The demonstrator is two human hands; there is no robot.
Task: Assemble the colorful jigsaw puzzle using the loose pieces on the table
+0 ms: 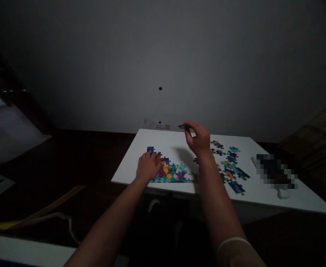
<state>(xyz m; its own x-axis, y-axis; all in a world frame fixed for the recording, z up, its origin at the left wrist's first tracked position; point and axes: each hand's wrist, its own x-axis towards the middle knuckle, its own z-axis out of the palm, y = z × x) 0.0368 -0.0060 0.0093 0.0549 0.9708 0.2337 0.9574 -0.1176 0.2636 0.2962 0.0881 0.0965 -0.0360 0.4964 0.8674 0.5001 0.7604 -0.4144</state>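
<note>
Right hand pinched on an edge-on puzzle piece, print indistinct; left hand on joined puzzle, grip hidden, untellable

Vivid colours on a plain white table
The joined puzzle section is largely teal — printed with white rabbits, purple, a yellow flower and an orange animal, dark blue at its far corner — while loose pieces mix navy, teal and orange; the wall is grey.
</note>
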